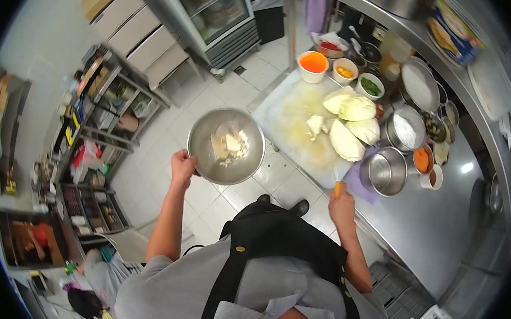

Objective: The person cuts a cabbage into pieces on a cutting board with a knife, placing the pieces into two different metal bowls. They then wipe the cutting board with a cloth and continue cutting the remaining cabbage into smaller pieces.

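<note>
My left hand (183,168) is closed on the rim of a metal mixing bowl (248,165), held out over the floor. Pale chunks and small crumbly bits (232,143) lie in the bowl; I cannot make out what they are. Around the orange handle of a knife (338,189) my right hand (341,208) is wrapped, at the near edge of a white cutting board (279,111). The blade points toward the large cut cabbage pieces (347,143) on the board. A smaller pale piece (315,126) lies left of them.
Behind the board stand tubs of orange (313,63), yellow and green food. Metal bowls (384,172) and a purple cloth (364,186) crowd its right side. A steel shelf overhangs the counter. Another person (105,279) is at lower left, near shelving (103,106).
</note>
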Demonstrator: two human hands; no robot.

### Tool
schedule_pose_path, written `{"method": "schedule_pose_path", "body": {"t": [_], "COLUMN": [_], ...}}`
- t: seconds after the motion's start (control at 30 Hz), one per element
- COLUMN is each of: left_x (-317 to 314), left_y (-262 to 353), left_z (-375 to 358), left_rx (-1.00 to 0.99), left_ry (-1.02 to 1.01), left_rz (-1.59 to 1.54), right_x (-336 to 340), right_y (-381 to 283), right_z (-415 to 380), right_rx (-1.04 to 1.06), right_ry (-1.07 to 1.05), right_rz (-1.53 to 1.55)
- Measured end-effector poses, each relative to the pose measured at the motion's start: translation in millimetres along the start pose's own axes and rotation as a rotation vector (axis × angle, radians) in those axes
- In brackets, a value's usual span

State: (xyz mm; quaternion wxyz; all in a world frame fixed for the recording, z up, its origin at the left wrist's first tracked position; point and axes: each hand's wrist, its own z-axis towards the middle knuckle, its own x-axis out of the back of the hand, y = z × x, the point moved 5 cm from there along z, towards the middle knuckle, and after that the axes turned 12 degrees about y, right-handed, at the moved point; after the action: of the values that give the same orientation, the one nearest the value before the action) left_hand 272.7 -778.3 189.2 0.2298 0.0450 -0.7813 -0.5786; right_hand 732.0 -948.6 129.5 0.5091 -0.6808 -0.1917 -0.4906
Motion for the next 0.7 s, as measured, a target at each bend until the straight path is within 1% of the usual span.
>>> {"method": "schedule_pose_path", "body": {"t": [0.03,0.07,0.1,0.13,0.17,0.2,0.23,0.27,0.3,0.33,0.37,0.4,0.43,0.47,0.53,0.6,0.63,0.7], "left_x": [12,16,17,17,13,-6,-25,-43,-55,-81,-100,-106,-111,-106,-91,-81,-107,-101], "left_y": [-39,-60,-97,-139,-145,-176,-174,-175,-186,-196,-199,-201,-194,-187,-169,-156,-170,-165], "left_z": [5,-2,1,5,-6,-2,-11,-19,-20,-24,-27,-28,-38,-35,-35,-32,-27,-24], "left_rx": [0.072,0.06,0.122,0.153,0.12,0.158,0.235,0.27,0.279,0.284,0.275,0.266,0.306,0.348,0.322,0.283,0.257,0.237], "left_ry": [0.072,0.086,0.083,0.119,0.243,0.13,0.138,0.118,0.098,0.029,-0.017,-0.081,-0.11,-0.103,-0.165,-0.168,-0.15,-0.132], "left_rz": [0.016,0.122,0.117,0.228,0.188,0.182,0.12,0.063,0.005,-0.042,-0.062,-0.092,-0.14,-0.186,-0.185,-0.17,-0.133,-0.116], "right_x": [0,4,3,-2,-14,-11,-8,-16,-25,-27,-35,-19,-5,-4,-1,-2,-20,-15], "right_y": [2,-1,-7,-4,-2,-2,-8,-16,-12,5,16,-11,-30,-51,-74,-85,-59,-71], "right_z": [7,12,16,18,21,22,31,42,46,43,45,31,16,6,-24,-38,-25,-31], "right_rx": [-0.013,-0.02,-0.01,-0.012,-0.007,0.003,-0.01,0.1,0.169,0.198,0.148,0.05,0.081,-0.044,-0.137,-0.142,-0.149,-0.107], "right_ry": [0.038,0.043,0.039,0.074,0.095,0.075,0.072,0.05,0.05,0.077,0.102,0.096,0.139,0.122,0.206,0.185,0.148,0.124], "right_rz": [-0.026,-0.025,-0.014,0.016,0.051,0.046,0.032,0.091,0.132,0.157,0.036,-0.107,-0.121,-0.177,-0.167,-0.183,-0.175,-0.184]}}
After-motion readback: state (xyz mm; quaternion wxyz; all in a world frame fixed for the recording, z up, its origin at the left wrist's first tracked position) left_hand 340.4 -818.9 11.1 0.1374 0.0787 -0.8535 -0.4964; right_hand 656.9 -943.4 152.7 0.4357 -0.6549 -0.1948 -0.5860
